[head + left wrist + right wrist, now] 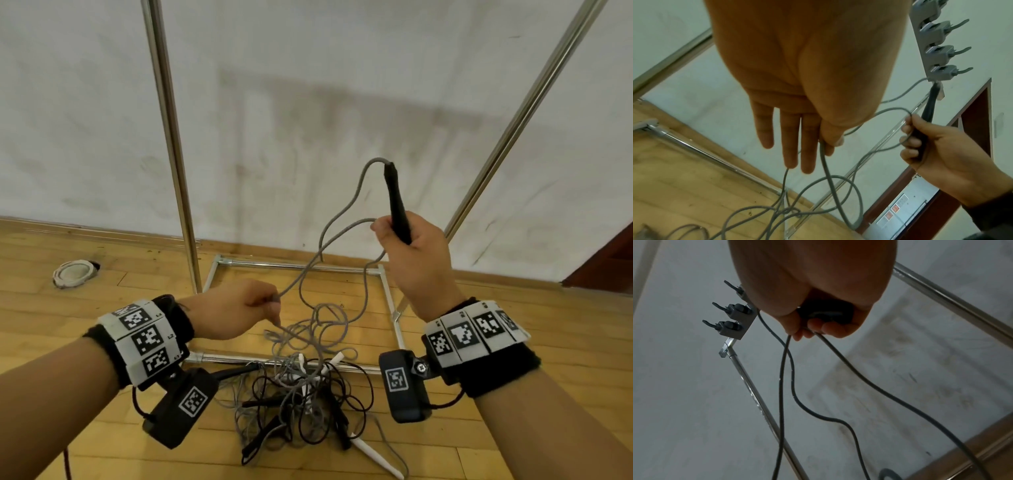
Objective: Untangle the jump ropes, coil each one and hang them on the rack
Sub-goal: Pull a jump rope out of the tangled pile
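Your wooden floor (102, 274) carries the tangled jump ropes (301, 394), rack base (294, 265), round white cover (73, 273).

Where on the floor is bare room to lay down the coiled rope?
Bare wood lies left of the rack's left pole, around the round floor fitting, and right of the base frame. The tangled ropes crowd the front rail.

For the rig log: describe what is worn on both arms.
Bare forearms, no sleeves. Each wrist has a black cuff wrapped by a white band of black-and-white square code tags. Below each hangs a black camera box bearing one tag and a thin cable.
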### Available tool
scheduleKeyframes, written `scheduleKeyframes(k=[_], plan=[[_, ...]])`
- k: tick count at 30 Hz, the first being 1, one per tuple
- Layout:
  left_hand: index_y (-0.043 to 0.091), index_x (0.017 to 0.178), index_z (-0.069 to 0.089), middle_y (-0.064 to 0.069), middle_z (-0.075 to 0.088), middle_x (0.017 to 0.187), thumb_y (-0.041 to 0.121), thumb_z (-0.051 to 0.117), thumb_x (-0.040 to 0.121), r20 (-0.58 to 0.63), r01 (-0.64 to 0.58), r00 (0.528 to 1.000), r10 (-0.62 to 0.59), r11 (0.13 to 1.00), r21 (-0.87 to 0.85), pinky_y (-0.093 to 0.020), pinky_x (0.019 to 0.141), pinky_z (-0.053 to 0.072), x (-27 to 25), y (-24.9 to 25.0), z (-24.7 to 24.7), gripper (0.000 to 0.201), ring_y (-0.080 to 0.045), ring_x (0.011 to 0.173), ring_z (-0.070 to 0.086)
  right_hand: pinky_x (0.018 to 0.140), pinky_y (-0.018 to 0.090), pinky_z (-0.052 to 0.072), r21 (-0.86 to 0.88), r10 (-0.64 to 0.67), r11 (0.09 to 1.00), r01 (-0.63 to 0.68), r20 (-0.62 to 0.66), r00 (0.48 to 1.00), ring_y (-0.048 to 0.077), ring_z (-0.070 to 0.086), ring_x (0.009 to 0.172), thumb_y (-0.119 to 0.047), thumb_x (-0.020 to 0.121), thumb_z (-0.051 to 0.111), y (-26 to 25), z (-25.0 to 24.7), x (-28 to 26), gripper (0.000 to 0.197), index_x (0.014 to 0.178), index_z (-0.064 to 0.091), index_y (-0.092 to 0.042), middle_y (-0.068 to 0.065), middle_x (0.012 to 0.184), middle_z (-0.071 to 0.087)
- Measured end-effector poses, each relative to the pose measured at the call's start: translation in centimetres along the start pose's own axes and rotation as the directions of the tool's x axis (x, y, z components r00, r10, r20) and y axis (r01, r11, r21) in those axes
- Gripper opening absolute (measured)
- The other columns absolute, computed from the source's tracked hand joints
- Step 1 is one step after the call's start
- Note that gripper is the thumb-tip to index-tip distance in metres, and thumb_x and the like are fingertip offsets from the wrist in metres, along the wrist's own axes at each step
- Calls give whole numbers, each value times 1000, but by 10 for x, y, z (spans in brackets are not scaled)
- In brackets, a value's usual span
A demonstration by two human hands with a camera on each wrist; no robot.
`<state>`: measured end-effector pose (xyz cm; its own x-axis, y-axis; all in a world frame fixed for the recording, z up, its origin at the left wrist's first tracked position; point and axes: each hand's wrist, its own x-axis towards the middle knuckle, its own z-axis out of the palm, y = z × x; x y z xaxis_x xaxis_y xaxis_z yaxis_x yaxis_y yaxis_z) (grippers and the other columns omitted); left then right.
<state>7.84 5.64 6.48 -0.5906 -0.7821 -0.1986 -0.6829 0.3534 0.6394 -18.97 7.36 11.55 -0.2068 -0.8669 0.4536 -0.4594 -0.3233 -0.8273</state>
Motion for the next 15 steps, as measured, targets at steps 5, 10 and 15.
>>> scheduleKeyframes(k=[5,10,15], plan=[[25,87,65,11,74,84,29,52,101,-249,-89,967,42,980,-179,-30,78,50,1,0,-11,19,0,83,69,55,28,39,-125,141,982,-141,-15,990,9,49,54,-18,90,64,21,-13,2,19,80,66,-34,-5,80,59],[26,87,66,5,72,89,40,48,101,-331,-157,939,97,975,-160,-47,80,54,3,18,-12,26,-17,89,70,68,19,40,-182,96,981,-68,148,984,1,57,77,-22,92,66,15,2,-13,21,90,64,-43,-12,96,58],[19,86,59,2,62,65,27,41,105,-243,-226,953,180,958,-177,-37,64,54,3,40,-2,27,-14,62,65,60,9,36,-91,44,996,-9,391,920,-5,53,65,-25,93,65,5,26,-30,18,107,68,-36,-20,78,60]])
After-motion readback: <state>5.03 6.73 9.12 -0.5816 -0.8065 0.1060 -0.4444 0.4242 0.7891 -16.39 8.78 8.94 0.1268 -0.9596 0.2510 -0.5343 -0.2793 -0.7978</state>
